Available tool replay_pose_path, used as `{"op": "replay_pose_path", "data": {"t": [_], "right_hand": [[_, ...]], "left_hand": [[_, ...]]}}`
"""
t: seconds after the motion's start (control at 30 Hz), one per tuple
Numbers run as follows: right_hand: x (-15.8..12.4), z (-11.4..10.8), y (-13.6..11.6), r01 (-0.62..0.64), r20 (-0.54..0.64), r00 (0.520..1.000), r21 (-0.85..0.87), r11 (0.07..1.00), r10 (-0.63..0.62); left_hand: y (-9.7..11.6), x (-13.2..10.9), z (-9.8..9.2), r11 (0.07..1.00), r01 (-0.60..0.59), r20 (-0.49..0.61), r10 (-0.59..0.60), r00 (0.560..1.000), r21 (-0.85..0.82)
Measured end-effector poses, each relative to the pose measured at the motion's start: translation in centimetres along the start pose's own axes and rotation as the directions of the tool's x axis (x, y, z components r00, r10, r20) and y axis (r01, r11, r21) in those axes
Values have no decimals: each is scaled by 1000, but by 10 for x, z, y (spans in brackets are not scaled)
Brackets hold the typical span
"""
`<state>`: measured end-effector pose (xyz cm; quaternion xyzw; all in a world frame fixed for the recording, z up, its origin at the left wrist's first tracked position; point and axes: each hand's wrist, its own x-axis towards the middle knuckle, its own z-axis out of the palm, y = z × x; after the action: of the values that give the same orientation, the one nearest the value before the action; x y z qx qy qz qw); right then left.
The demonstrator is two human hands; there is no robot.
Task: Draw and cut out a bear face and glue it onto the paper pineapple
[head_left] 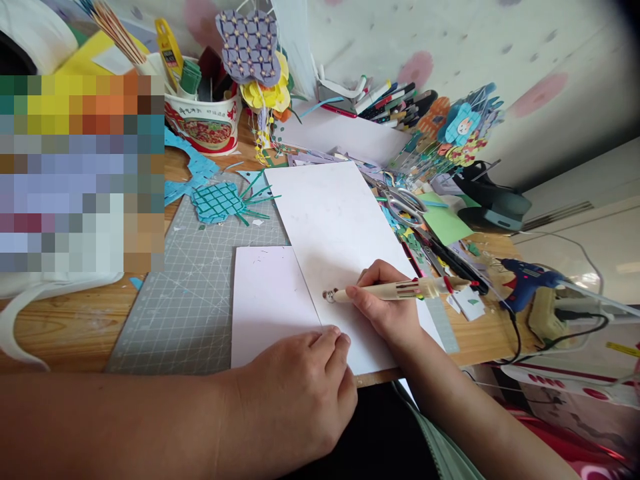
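My right hand (383, 300) grips a cream multi-colour ballpoint pen (400, 290). Its tip meets a white sheet of paper (330, 207) beside a small dark drawing (329, 295). Down at the sheet's near edge, my left hand (315, 380) is closed, fingertips pressed together on the paper; its thumb is hidden. Partly beneath that sheet lies a second white sheet (265, 293) with a few faint marks. Both rest over a grey cutting mat (190, 313).
Scissors (403, 203), paper scraps and a green paper piece (447, 220) crowd the right side. A blue glue gun (533, 280) sits farther right. Behind are a tool-filled paper tub (203, 123), several pens (390, 100) and a blue woven piece (217, 202). Pixelation covers the left.
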<state>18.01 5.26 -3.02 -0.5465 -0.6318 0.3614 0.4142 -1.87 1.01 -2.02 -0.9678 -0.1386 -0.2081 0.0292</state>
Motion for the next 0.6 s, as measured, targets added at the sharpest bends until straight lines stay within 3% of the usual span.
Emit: {"op": "replay_pose_path", "data": {"t": [0.47,0.6], "right_hand": [[-1,-1,0,-22,10,1000,16,1000,22],[1,0,5,-54,-31,998,161,985,60]], "left_hand": [[0,0,-1,1000,-5,4,5,1000,-1],[-1,0,-1,1000,-12,12,12,1000,1]]}}
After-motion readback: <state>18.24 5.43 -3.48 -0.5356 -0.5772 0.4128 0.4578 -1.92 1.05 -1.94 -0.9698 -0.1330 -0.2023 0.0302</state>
